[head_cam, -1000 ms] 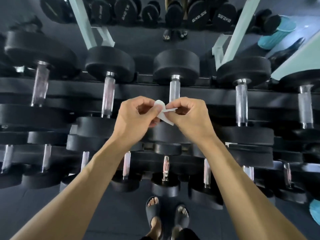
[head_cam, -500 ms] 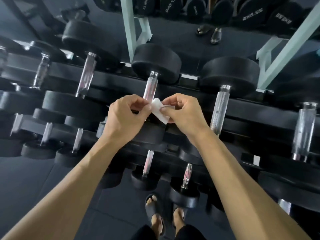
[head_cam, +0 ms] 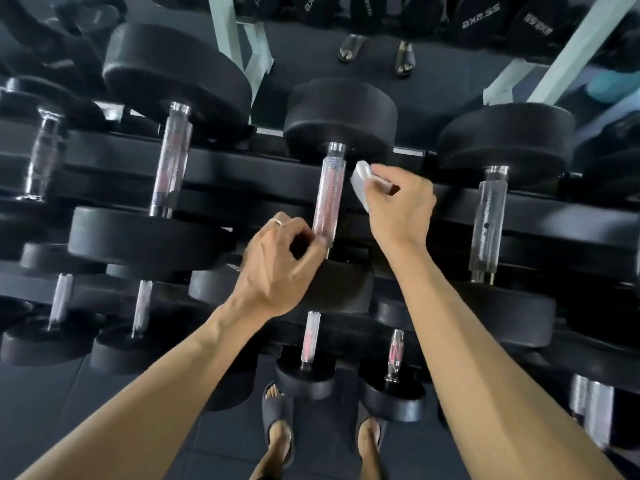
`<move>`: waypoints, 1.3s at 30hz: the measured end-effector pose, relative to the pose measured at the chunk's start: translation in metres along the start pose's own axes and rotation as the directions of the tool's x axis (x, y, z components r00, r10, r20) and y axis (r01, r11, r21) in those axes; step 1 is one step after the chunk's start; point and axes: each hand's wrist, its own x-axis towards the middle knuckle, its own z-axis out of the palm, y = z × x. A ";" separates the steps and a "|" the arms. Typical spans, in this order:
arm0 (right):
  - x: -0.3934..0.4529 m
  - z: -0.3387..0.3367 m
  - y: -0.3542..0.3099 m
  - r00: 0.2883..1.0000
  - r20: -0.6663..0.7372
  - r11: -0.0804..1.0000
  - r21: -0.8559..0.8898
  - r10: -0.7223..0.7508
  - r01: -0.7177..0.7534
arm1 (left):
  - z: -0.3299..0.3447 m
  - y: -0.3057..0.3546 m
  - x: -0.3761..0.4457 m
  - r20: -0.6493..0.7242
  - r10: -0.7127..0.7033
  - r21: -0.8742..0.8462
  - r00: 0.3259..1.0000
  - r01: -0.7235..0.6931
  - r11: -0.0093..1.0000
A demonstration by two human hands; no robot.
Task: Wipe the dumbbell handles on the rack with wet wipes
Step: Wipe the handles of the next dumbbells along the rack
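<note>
While my right hand [head_cam: 398, 206] pinched the limp folded white wet wipe [head_cam: 360, 185], my empty left hand [head_cam: 277, 268] curled beside the rigid knurled steel dumbbell handle [head_cam: 329, 199]; wrap mid-shaft.

Handle [head_cam: 328, 199] flanked by open gaps.

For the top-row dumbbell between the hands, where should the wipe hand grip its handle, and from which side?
Likely mid-span of the handle, from the right: the right hand with the wipe is beside it, and the heads block both ends.
</note>
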 end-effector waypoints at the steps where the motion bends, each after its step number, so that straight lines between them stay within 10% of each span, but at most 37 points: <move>1: 0.003 0.005 -0.001 0.998 -0.020 0.999 -0.008 -0.052 0.052 | 0.000 -0.001 0.000 0.001 -0.002 -0.008 1.000 0.002 1.000; 12: -0.015 -0.001 0.007 0.953 0.303 0.996 0.093 -0.023 -0.005 | 0.003 -0.004 -0.001 -0.067 -0.018 -0.079 0.998 0.013 0.997; 18: 0.019 0.021 -0.005 0.996 0.081 0.986 0.166 -0.039 0.025 | 0.004 -0.003 -0.003 -0.092 -0.037 -0.058 0.995 0.032 0.998; 24: -0.011 0.002 0.014 0.937 0.341 0.990 0.087 0.071 -0.107 | 0.005 -0.004 -0.002 -0.102 -0.042 -0.061 0.994 0.035 0.998; 30: 0.024 0.016 0.001 0.984 0.178 0.983 0.176 0.028 -0.060 | 0.004 -0.004 -0.003 -0.101 -0.039 -0.055 0.994 0.033 0.998; 39: -0.014 0.004 0.016 0.951 0.305 0.989 0.112 0.055 -0.093 | 0.005 -0.006 -0.002 -0.091 -0.039 -0.046 0.995 0.035 0.998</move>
